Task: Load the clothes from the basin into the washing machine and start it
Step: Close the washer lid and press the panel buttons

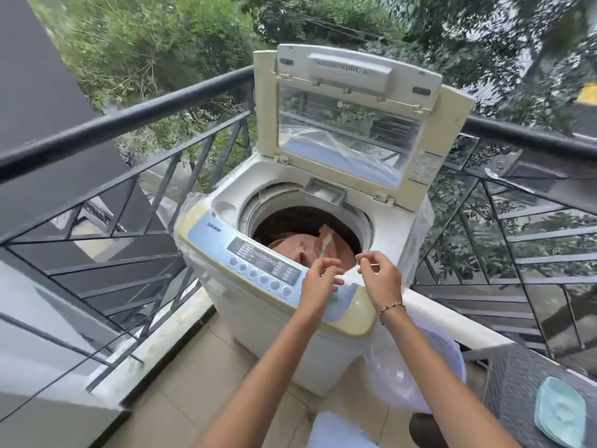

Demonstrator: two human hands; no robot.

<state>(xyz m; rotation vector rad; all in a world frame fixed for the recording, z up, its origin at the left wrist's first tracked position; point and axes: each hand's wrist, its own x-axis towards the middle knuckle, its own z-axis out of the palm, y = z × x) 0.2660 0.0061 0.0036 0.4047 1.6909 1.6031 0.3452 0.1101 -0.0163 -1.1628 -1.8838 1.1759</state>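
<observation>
A cream top-loading washing machine (258,321) stands on the balcony with its lid (349,124) raised upright. Brown and orange clothes (303,244) lie inside the drum. The blue control panel (261,270) with round buttons runs along the front edge. My left hand (318,279) and my right hand (379,276) are together above the panel's right end, pinching a small white packet (350,277) between their fingertips. A translucent white basin (416,360) sits low to the right of the machine, under my right forearm; I see no clothes in it.
Black metal railing (129,130) encloses the balcony behind and beside the machine, with trees beyond. A dark mesh table (529,383) at the right holds a pale green soap dish (560,412). Tiled floor (193,383) lies at the left of the machine. A white-and-blue container (339,431) is near the bottom edge.
</observation>
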